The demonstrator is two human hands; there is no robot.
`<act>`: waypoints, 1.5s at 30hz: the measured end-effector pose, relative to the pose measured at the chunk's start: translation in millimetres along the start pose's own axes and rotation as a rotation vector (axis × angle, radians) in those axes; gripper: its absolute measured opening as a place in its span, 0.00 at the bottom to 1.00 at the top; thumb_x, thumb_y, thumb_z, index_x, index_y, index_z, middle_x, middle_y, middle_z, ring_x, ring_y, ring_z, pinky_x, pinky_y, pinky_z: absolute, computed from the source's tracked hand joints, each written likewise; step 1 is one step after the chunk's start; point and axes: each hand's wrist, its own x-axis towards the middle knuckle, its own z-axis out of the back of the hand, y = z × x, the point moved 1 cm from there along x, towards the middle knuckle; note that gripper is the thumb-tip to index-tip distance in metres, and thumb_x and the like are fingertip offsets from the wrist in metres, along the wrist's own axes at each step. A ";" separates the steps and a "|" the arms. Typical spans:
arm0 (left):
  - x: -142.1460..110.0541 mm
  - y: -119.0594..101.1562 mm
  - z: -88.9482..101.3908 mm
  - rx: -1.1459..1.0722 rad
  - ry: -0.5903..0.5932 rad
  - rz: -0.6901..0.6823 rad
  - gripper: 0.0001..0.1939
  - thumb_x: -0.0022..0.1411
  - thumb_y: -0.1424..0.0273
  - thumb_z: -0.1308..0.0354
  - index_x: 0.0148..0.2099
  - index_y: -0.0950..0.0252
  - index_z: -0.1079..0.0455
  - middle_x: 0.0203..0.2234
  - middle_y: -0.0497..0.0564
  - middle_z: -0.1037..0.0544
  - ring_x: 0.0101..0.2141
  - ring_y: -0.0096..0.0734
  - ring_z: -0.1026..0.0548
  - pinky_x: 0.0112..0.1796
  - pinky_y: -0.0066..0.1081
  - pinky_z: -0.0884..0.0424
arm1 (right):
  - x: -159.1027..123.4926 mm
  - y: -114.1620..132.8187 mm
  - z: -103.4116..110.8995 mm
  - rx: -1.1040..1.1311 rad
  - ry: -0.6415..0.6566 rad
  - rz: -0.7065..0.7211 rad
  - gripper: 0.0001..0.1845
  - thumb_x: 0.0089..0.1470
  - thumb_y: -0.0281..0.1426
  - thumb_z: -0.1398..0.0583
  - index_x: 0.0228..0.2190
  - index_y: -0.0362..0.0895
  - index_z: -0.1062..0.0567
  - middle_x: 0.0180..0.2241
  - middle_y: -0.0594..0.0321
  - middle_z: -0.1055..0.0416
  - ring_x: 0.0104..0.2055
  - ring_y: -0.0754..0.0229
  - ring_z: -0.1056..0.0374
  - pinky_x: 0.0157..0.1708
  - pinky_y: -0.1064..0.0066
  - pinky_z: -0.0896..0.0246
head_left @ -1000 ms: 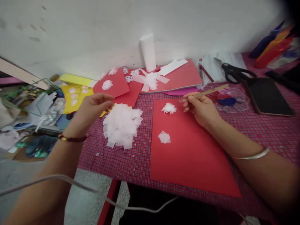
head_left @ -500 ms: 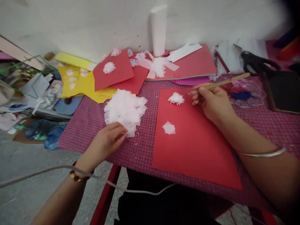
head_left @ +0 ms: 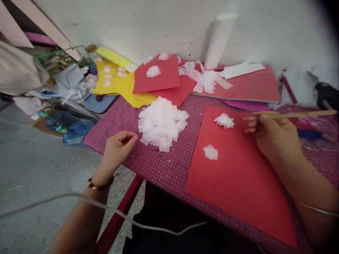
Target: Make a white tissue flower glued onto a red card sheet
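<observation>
My left hand (head_left: 118,150) hovers at the left side of a heap of thin white paper squares (head_left: 162,121). Its thumb and forefinger tips are pressed together, and nothing shows between them. In my right hand (head_left: 275,135) is a thin wooden stick (head_left: 307,114), gripped like a pen, its narrow pale tip pointing left. Under that hand lies a large red sheet (head_left: 238,183). Near the sheet's top edge sits a ruffled white paper flower (head_left: 224,120), just left of the stick's tip. Lower down, a few overlapped white squares (head_left: 210,152) lie flat on the red.
Behind are red cards with paper flowers (head_left: 156,83), yellow paper (head_left: 124,86), white strips (head_left: 206,79) and a white paper roll (head_left: 219,40). Black scissors (head_left: 327,93) lie back right. A pale cable (head_left: 116,211) crosses in front of my left forearm. Bottles (head_left: 74,132) stand at left.
The view has swung left, so the table sits further right. My left hand has drawn back from the heap's lower edge to its left. My right hand keeps the stick near the flower.
</observation>
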 end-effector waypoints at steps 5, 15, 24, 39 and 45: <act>4.7 -3.7 -3.0 0.054 0.013 -0.129 0.06 0.62 0.65 0.43 0.36 0.59 0.26 0.29 0.49 0.21 0.30 0.34 0.25 0.33 0.34 0.29 | -1.7 1.5 -1.4 -0.037 -0.029 -0.020 0.14 0.54 0.19 0.44 0.24 0.45 0.22 0.20 0.61 0.33 0.21 0.64 0.37 0.24 0.70 0.41; 37.0 -17.0 -36.3 0.272 0.127 -0.546 0.07 0.61 0.72 0.42 0.43 0.63 0.27 0.51 0.59 0.23 0.54 0.50 0.29 0.55 0.51 0.35 | -0.8 -0.5 0.6 -0.037 -0.041 -0.025 0.13 0.53 0.21 0.43 0.26 0.44 0.21 0.20 0.59 0.33 0.20 0.62 0.37 0.24 0.69 0.41; 32.4 -27.9 -11.3 -0.508 0.146 0.102 0.06 0.55 0.66 0.37 0.33 0.59 0.31 0.26 0.47 0.25 0.27 0.31 0.27 0.29 0.34 0.29 | 1.2 -2.4 2.9 -0.080 -0.036 -0.010 0.06 0.49 0.25 0.38 0.26 0.47 0.21 0.20 0.61 0.32 0.20 0.61 0.38 0.24 0.67 0.41; 44.4 -92.8 -52.7 -0.561 0.469 0.000 0.16 0.51 0.72 0.37 0.45 0.60 0.29 0.20 0.42 0.28 0.22 0.27 0.29 0.23 0.28 0.34 | 2.5 -6.8 4.3 0.013 0.098 -0.017 0.06 0.51 0.32 0.35 0.31 0.42 0.24 0.20 0.66 0.29 0.18 0.67 0.36 0.20 0.75 0.40; 54.2 -106.1 -72.2 -0.446 0.486 -0.144 0.29 0.54 0.71 0.38 0.59 0.61 0.32 0.22 0.43 0.26 0.22 0.27 0.27 0.25 0.28 0.31 | 2.4 -6.5 1.1 0.020 0.148 0.015 0.06 0.54 0.33 0.36 0.30 0.42 0.25 0.19 0.67 0.29 0.18 0.68 0.36 0.20 0.76 0.40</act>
